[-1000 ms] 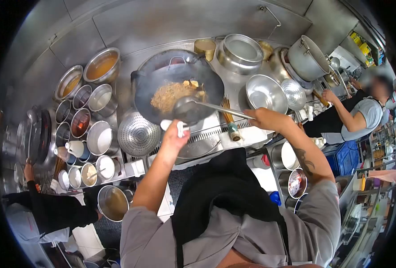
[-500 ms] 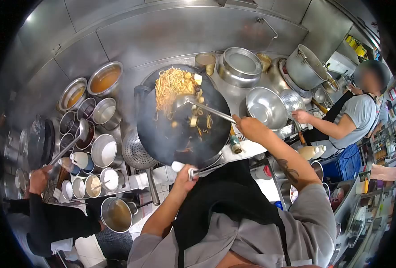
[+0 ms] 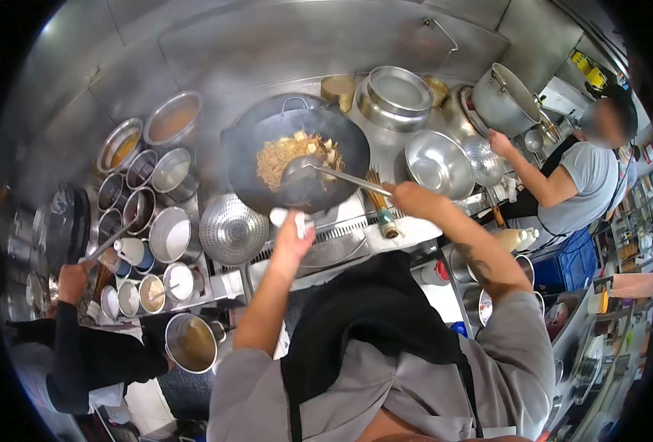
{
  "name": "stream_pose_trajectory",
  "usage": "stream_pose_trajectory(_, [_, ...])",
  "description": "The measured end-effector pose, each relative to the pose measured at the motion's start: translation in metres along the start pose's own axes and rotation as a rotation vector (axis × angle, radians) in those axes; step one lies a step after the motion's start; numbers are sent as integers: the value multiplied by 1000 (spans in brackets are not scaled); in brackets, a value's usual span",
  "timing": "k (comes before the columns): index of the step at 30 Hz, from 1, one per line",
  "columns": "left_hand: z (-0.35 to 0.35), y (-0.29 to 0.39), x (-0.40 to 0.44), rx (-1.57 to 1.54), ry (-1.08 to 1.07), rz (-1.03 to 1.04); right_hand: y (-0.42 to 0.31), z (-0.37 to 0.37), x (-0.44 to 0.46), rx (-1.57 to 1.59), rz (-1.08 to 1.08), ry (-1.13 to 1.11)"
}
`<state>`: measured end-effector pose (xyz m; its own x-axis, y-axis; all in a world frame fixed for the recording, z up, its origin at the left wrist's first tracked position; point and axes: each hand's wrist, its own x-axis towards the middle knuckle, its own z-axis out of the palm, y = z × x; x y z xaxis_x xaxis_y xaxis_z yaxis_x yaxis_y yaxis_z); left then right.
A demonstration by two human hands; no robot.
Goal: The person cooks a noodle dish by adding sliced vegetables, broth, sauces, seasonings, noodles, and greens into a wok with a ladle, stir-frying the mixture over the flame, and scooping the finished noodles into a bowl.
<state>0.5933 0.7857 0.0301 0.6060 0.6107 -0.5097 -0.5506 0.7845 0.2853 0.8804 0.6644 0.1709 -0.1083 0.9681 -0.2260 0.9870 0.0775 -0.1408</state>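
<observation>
A black wok (image 3: 242, 166) stands over the burner, holding noodles (image 3: 279, 158) with pale chunks among them. My left hand (image 3: 294, 243) is closed on a white cloth (image 3: 279, 216) at the wok's near edge; the fingers' grip on the edge itself is partly hidden. The handle of a ladle (image 3: 352, 179) is in my right hand (image 3: 416, 200), closed around it. Its bowl rests in or just above the noodles, and steam blurs the contact. Beside the wok's near right side lies a bamboo brush (image 3: 380, 202).
To the left sit a perforated strainer (image 3: 233, 230) and several seasoning pots (image 3: 170, 234). A person's hand (image 3: 72, 282) there holds another ladle. On the right are a steel bowl (image 3: 438, 168), a stockpot (image 3: 503, 103) and a second person (image 3: 569, 177) with a skimmer (image 3: 482, 162).
The wok's near edge has risen and moved away from me, with my left hand. The noodles have slid down into the middle. The left co-worker's ladle has dipped into a pot.
</observation>
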Motion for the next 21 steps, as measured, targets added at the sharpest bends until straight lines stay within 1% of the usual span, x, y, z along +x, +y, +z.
stream_pose_trajectory(1, [-7,-18,-10,23,46,7,-7,4,2,-91,-13,124])
stream_pose_trajectory(2, [-35,-38,-13,16,-14,-12,-17,12,-5,-179,-24,241])
stream_pose_trajectory(3, [-58,-51,-22,67,-94,-71,-21,9,-13,-110,-18,292])
stream_pose_trajectory(4, [-50,-58,-50,15,13,-70,-29,-2,-27,-19,30,307])
stream_pose_trajectory(6, [-24,-49,-73,178,115,-42,-27,11,-46,154,23,452])
stream_pose_trajectory(8, [-17,-21,-57,23,113,-100,-36,21,-54,293,-47,498])
stream_pose_trajectory(9, [-5,-7,-47,27,111,-26,-37,21,-56,355,-82,531])
stream_pose_trajectory(10, [23,4,-57,34,135,-18,-41,17,-56,418,-31,518])
stream_pose_trajectory(12, [36,7,-60,3,143,-56,-47,7,-53,545,74,496])
stream_pose_trajectory(13, [39,6,-64,9,125,-31,-43,9,-49,559,40,557])
stream_pose_trajectory(16, [51,0,-73,24,72,26,-32,6,-46,569,158,483])
stream_pose_trajectory(17, [55,0,-75,23,58,33,-25,9,-41,597,183,498])
stream_pose_trajectory(18, [59,0,-78,24,43,40,-20,8,-38,580,165,542])
stream_pose_trajectory(20, [78,-5,-90,69,74,155,-11,0,-32,545,133,632])
stream_pose_trajectory(21, [87,-9,-92,93,86,210,-7,0,-31,549,151,632])
